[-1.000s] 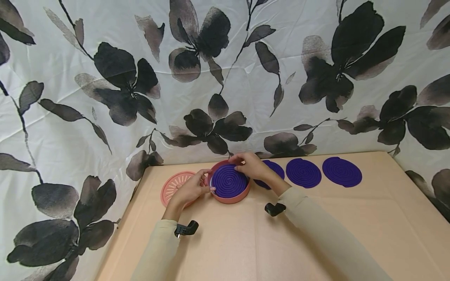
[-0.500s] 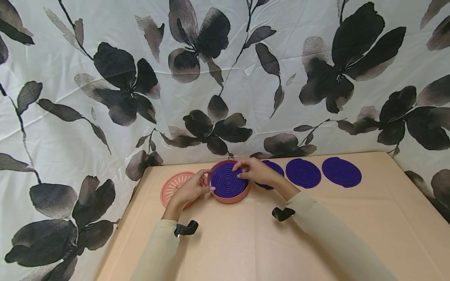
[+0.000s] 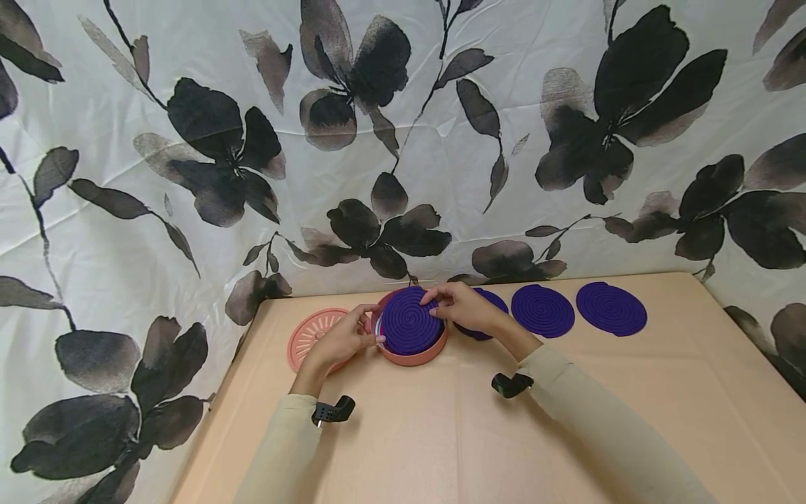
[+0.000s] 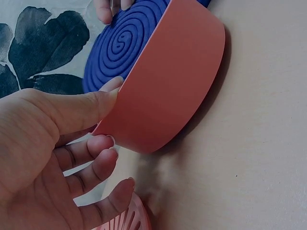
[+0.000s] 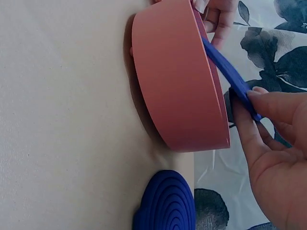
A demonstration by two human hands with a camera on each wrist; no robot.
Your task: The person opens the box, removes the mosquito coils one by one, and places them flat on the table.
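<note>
My right hand (image 3: 462, 306) pinches the edge of a blue-purple spiral coaster (image 3: 411, 323) between thumb and fingers. In the right wrist view that coaster (image 5: 226, 68) is tilted, its pinched edge raised above the rim and its other edge inside a round coral holder (image 5: 180, 76). With its thumb and fingers, my left hand (image 3: 343, 337) grips the holder's left rim. Close up in the left wrist view, the thumb of my left hand (image 4: 53, 143) lies on the rim of the holder (image 4: 172, 67), which stands on the table. Whatever lies beneath the coaster is mostly hidden.
A coral slotted disc (image 3: 306, 332) lies left of the holder, partly under my left forearm. Several matching spiral coasters lie to the right: one partly behind my right hand, a middle coaster (image 3: 543, 310) and a far coaster (image 3: 611, 309). A floral cloth (image 3: 403, 140) hangs behind the table.
My right hand has moved from the holder's far rim to the right, and the coaster has come up with it, shifting right out of the holder. The left hand keeps its place.
</note>
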